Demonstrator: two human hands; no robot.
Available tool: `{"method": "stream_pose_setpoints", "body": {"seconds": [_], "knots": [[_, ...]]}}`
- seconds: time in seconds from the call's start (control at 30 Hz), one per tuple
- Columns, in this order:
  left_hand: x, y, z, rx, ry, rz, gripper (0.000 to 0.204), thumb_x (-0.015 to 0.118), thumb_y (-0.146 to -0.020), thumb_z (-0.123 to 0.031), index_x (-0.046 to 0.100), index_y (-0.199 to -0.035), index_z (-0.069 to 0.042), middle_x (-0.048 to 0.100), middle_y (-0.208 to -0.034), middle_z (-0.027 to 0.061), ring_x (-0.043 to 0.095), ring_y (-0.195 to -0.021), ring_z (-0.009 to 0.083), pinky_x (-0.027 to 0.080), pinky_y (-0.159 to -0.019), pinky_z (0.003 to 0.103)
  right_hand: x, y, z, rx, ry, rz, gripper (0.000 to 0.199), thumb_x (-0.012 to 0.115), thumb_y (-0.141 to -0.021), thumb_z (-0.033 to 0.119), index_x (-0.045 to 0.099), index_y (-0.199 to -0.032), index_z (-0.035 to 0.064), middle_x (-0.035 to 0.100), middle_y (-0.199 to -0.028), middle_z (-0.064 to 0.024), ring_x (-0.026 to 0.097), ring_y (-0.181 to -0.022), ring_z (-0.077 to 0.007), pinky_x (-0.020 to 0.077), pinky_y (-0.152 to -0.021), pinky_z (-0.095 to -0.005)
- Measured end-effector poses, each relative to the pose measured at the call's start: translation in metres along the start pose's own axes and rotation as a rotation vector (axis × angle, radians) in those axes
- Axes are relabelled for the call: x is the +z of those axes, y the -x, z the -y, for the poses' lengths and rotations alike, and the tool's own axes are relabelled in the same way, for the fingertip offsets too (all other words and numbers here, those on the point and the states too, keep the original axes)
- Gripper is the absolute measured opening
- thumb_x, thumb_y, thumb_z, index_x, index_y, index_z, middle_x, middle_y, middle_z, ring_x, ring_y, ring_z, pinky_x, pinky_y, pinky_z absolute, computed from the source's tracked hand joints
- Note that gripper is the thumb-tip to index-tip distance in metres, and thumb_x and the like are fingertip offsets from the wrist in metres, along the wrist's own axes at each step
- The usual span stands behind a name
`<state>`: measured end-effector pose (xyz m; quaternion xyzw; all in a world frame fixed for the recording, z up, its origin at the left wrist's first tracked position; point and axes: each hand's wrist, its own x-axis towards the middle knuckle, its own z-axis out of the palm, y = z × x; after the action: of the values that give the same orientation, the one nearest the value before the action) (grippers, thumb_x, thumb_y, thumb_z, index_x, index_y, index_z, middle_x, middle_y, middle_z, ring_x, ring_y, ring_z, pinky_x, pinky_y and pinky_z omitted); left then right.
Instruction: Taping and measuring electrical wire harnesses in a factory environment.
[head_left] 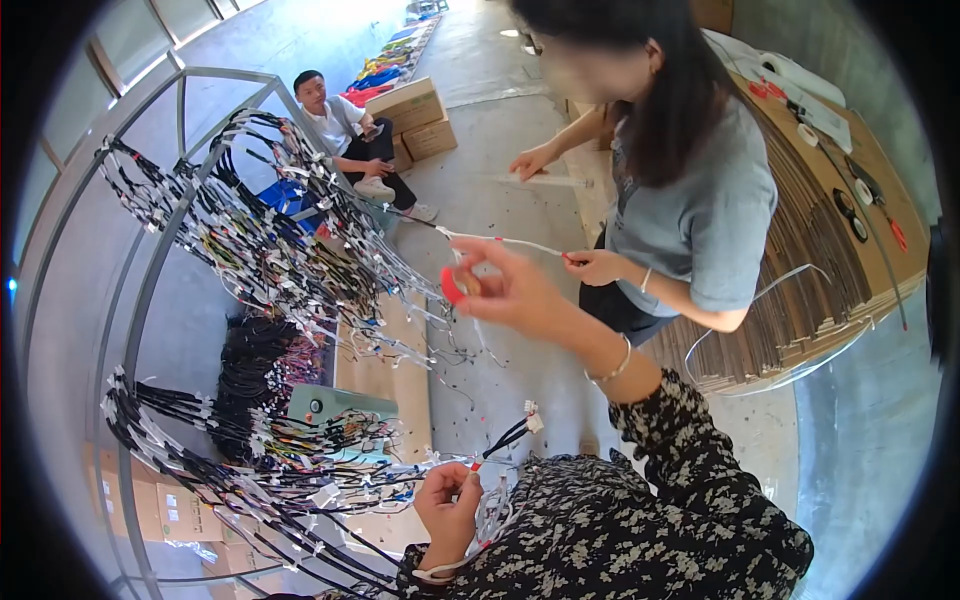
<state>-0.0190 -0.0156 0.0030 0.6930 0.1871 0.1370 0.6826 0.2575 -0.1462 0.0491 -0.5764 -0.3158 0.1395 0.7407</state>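
Tape roll (451,286), round and red, sits pinched in your right hand (515,290); your left hand (447,508) clasps black, white-tipped cables (508,438); tangled multicoloured wire harnesses (290,250) crowd left of both grips.

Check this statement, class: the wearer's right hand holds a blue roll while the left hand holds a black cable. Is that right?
Not quite: the roll in the right hand is red, not blue, as the head view shows. The left hand does hold a black cable.
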Motion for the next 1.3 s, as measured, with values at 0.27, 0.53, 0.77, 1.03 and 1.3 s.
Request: {"method": "stream_pose_setpoints", "body": {"seconds": [0.27, 0.53, 0.77, 1.03, 1.3], "knots": [[-0.011, -0.009, -0.004, -0.042, 0.021, 0.061, 0.012, 0.069, -0.089, 0.0, 0.062, -0.098, 0.0, 0.065, -0.08, 0.0009, 0.059, -0.068, 0.0052, 0.045, -0.062, 0.019, 0.044, 0.12, -0.063, 0.349, -0.251, 0.184, 0.049, 0.069, -0.085, -0.002, 0.054, -0.131, 0.0041, 0.062, -0.111, -0.0033, 0.062, -0.101, -0.0119, 0.0516, -0.085, -0.0254], [-0.007, -0.016, -0.001, -0.072, 0.002, 0.184, 0.01, 0.07, -0.089, -0.004, 0.064, -0.096, 0.0, 0.063, -0.077, -0.0028, 0.054, -0.067, 0.0024, 0.04, -0.058, 0.018, 0.055, 0.167, -0.035, 0.686, -0.48, 0.156, 0.051, 0.072, -0.083, 0.002, 0.055, -0.131, 0.0065, 0.061, -0.11, 0.0004, 0.061, -0.098, -0.0065, 0.054, -0.081, -0.0249], [-0.009, -0.006, 0.0, -0.083, -0.042, 0.22, 0.009, 0.07, -0.088, -0.003, 0.065, -0.095, 0.0, 0.063, -0.077, -0.0034, 0.051, -0.066, 0.0008, 0.038, -0.057, 0.017, 0.067, 0.174, -0.023, 0.675, -0.527, 0.184, 0.054, 0.071, -0.086, 0.002, 0.05, -0.136, 0.0079, 0.058, -0.114, 0.0013, 0.062, -0.098, -0.0077, 0.0554, -0.081, -0.0261], [-0.008, -0.006, -0.021, 0.016, -0.22, 0.223, 0.008, 0.072, -0.086, -0.003, 0.067, -0.09, 0.0, 0.062, -0.074, -0.0029, 0.052, -0.065, 0.003, 0.042, -0.059, 0.02, 0.068, 0.178, -0.032, 0.572, -0.332, 0.199, 0.056, 0.076, -0.083, 0.002, 0.051, -0.133, 0.0078, 0.065, -0.101, -0.0028, 0.064, -0.081, -0.0091, 0.0569, -0.071, -0.025], [-0.018, -0.013, -0.009, 0.093, -0.166, 0.32, 0.013, 0.071, -0.085, 0.0, 0.064, -0.097, 0.001, 0.067, -0.081, 0.0047, 0.062, -0.065, 0.0056, 0.049, -0.055, 0.019, 0.067, 0.169, -0.031, 0.416, -0.363, 0.276, 0.052, 0.077, -0.081, -0.002, 0.056, -0.128, 0.0034, 0.049, -0.128, -0.0057, 0.054, -0.121, -0.0166, 0.0447, -0.103, -0.0305]]}}
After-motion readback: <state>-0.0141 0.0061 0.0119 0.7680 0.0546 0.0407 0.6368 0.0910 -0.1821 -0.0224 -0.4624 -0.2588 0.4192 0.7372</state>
